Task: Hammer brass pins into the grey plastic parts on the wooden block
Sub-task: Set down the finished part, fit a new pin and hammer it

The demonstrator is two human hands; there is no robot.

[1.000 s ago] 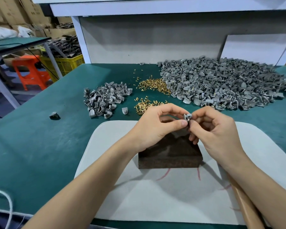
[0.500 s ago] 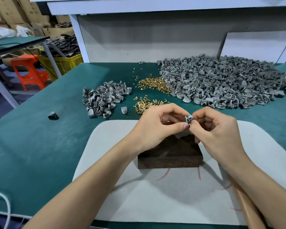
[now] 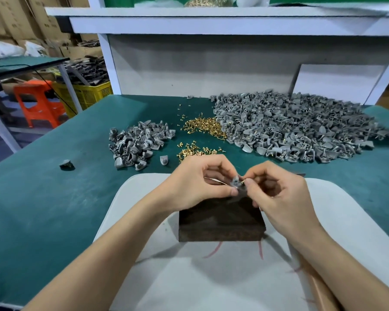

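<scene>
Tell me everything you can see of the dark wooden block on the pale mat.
The wooden block is a dark brown rectangular slab, its front face rough and grainy, its top smoother. It lies flat on the pale mat, just beyond two red marks. The left hand, gripping a grey plastic part, and the right hand, pinching a brass pin at it, hide its far edge; whether they touch it cannot be told.

We pinch a grey plastic part (image 3: 235,183) in our left hand (image 3: 195,182), our right hand (image 3: 279,198) pressing a brass pin (image 3: 243,182) to it, just above the wooden block (image 3: 220,223); loose pins (image 3: 202,126) lie beyond our knuckles.
</scene>
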